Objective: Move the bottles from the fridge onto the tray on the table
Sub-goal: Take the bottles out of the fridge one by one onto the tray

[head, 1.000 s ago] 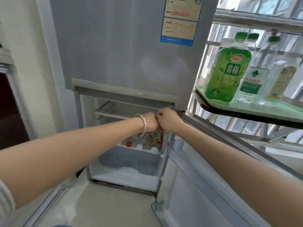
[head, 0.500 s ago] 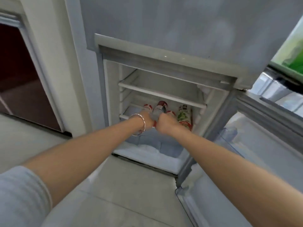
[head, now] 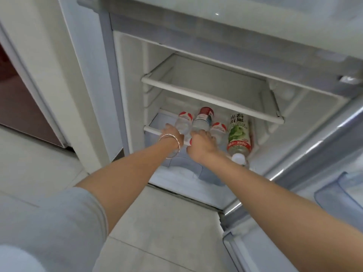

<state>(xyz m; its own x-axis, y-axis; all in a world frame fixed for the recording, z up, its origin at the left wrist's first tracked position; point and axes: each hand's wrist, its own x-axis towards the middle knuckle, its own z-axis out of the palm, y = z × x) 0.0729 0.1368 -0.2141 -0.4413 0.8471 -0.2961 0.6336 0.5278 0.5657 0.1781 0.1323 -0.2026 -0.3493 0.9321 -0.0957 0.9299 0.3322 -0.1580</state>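
Several bottles lie on their sides on the lower shelf of the open fridge. My left hand, a bracelet on its wrist, is wrapped around the leftmost clear bottle, which has a red-and-white label. My right hand is closed on the near end of the middle bottle, whose far end is red. To the right lie another red-and-white labelled bottle and a green-labelled bottle with a white cap pointing toward me. The tray and table are out of view.
A bare shelf sits above the bottles. The open fridge door stands at the right, with a clear door bin. A frosted drawer lies below the shelf. A dark red doorway is at the far left.
The view has dropped and closed in on the fridge interior, and the tray with bottles has left the frame. Both hands have reached deeper onto the lower shelf and closed on bottles.
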